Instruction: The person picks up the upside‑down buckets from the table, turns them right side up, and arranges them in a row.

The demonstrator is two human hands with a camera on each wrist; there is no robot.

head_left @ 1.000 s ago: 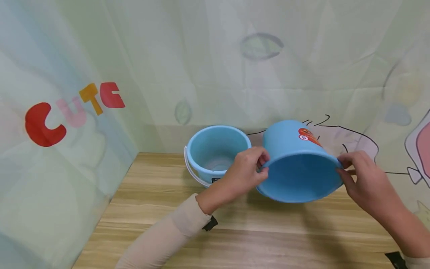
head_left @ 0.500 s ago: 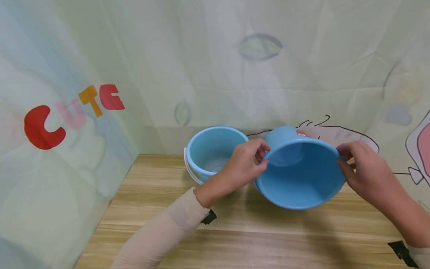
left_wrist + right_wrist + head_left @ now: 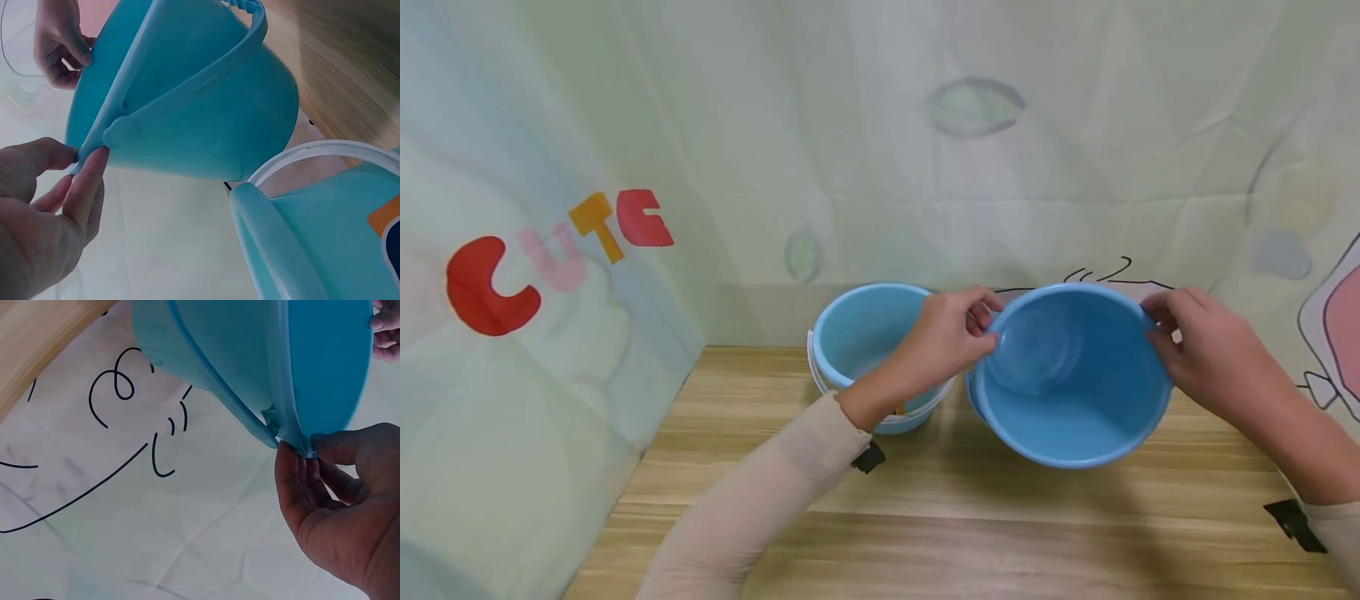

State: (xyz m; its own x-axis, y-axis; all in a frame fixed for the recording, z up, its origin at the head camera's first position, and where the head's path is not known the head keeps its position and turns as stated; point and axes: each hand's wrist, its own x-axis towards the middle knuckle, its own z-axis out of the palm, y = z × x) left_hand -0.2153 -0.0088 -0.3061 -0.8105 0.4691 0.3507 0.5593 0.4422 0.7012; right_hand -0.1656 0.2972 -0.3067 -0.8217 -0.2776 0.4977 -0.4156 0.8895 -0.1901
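Observation:
A blue plastic bucket (image 3: 1093, 392) is tilted on its side over the table, its mouth facing me and its inside bare. My left hand (image 3: 946, 335) pinches its rim on the left between thumb and fingers. On the opposite side, my right hand (image 3: 1210, 350) pinches the rim too. The bucket's blue handle (image 3: 187, 90) hangs down along its outer wall in the left wrist view. A second, lighter blue bucket (image 3: 859, 329) with a white handle (image 3: 331, 147) stands upright just to the left, partly hidden behind my left forearm.
The wooden table (image 3: 722, 467) meets a printed cloth backdrop (image 3: 880, 167) right behind the buckets. Another cloth side panel (image 3: 550, 375) with coloured letters runs along the table's left edge.
The held bucket has tipped so its mouth turns up toward me; its bottom now shows inside and the orange sticker is out of sight. Both hands rose slightly, keeping their pinch.

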